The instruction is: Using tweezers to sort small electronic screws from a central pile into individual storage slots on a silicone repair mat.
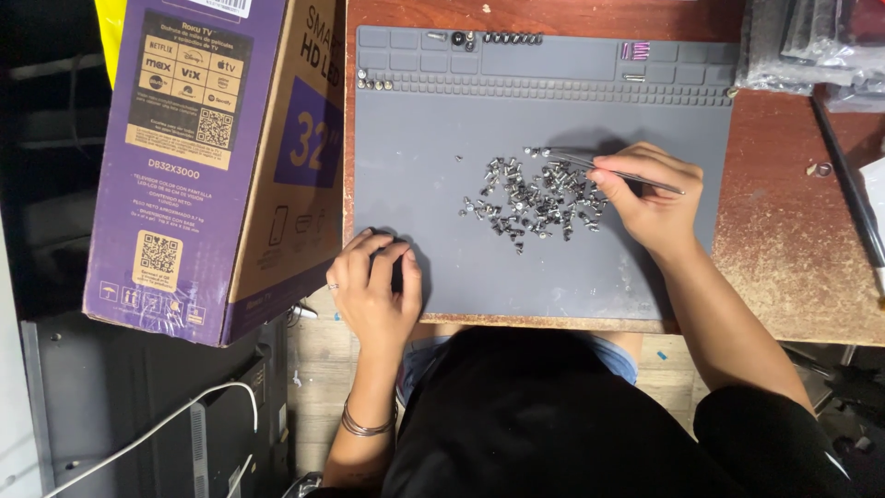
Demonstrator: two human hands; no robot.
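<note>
Head view: your right hand [651,198] pinches tweezers [616,170] over screws [535,198], left hand [373,286] perhaps clasping something dark, purple-and-brown box [207,157] at nine o'clock.

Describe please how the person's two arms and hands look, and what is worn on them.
Both forearms are bare, without sleeves. The left hand has a thin ring on one finger and several thin metal bangles at the wrist. The right hand shows no jewellery.

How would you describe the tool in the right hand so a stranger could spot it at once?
Start at the grey silicone work mat on the brown wooden table. At its middle lies a heap of small silver screws. The thin steel tweezers in the right hand cross that heap: the only long, slender piece there.
</note>
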